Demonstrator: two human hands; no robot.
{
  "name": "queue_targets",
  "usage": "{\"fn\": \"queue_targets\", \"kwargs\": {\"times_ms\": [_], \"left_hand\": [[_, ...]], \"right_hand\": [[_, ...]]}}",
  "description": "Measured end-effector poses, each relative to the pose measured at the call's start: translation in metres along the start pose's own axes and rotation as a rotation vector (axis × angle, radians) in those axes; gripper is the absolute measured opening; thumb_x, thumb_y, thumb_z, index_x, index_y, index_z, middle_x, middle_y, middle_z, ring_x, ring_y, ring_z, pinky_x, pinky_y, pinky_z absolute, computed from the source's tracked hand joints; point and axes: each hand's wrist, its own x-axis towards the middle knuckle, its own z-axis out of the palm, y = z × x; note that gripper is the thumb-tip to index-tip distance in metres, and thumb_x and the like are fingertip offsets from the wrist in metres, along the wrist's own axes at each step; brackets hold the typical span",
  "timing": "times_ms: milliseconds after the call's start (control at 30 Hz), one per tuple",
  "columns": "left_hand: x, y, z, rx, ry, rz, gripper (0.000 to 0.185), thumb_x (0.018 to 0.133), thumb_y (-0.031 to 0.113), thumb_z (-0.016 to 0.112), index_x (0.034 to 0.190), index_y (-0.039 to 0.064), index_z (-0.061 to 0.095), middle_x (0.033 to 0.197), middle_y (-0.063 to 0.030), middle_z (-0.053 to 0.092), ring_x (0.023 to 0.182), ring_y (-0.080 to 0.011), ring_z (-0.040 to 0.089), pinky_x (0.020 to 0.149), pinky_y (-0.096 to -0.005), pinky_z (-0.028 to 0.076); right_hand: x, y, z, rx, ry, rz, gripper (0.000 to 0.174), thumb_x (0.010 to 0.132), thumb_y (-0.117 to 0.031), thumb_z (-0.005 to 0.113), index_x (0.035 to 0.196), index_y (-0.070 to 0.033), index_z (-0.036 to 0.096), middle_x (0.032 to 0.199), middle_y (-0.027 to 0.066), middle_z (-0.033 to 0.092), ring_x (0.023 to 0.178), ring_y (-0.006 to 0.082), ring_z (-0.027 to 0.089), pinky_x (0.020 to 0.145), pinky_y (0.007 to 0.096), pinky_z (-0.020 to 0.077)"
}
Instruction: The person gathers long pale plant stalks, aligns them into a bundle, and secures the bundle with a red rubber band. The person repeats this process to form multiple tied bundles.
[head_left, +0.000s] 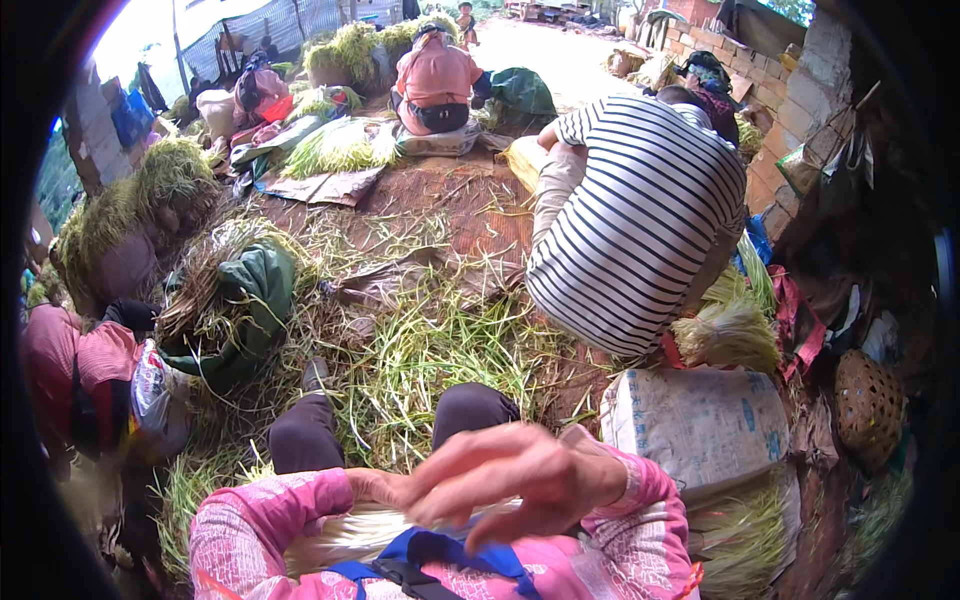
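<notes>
A bundle of long, pale plant stems (352, 534) lies across my lap, close to my body. My left hand (379, 487) reaches to the upper side of this bundle. Its fingers are mostly hidden behind my right hand, so its grip does not show. Raised in front of my chest, my right hand (525, 476) is blurred, with its thumb and fingers apart and nothing visible between them. Below it run a blue strap (442, 545) and a black buckle (412, 577). Loose green stalks (435, 352) are strewn on the ground beyond my knees.
A person in a striped shirt (630, 232) sits close ahead on the right. Beside me are a printed woven sack (697, 427), more stem bundles (739, 536) and a wicker basket (870, 412). A green sack (262, 292) stands left, near another person (82, 367); several people work farther off.
</notes>
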Motion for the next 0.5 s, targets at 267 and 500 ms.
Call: {"fn": "queue_targets", "kwargs": {"times_ms": [267,500], "left_hand": [[0.002,0.004,0.003,0.054,0.006,0.008,0.084,0.070,0.041,0.080,0.133,0.001,0.041,0.122,-0.0091,0.054,0.114,-0.0171,0.048,0.098,-0.0314,0.037],[-0.005,0.004,0.007,0.059,0.015,0.031,0.085,0.070,0.041,0.080,0.133,0.001,0.040,0.123,-0.0097,0.053,0.115,-0.0174,0.047,0.099,-0.0318,0.036]], "right_hand": [[0.040,0.010,0.069,0.326,-0.083,-0.415,0.015,0.087,-0.020,0.065,0.097,-0.010,0.070,0.120,0.0148,0.055,0.099,0.0267,0.058,0.081,0.0382,0.0483],[0.035,-0.009,0.046,0.362,-0.258,-0.186,0.013,0.090,-0.020,0.061,0.096,-0.010,0.067,0.114,0.0147,0.059,0.097,0.0266,0.059,0.084,0.0403,0.0447]]}}
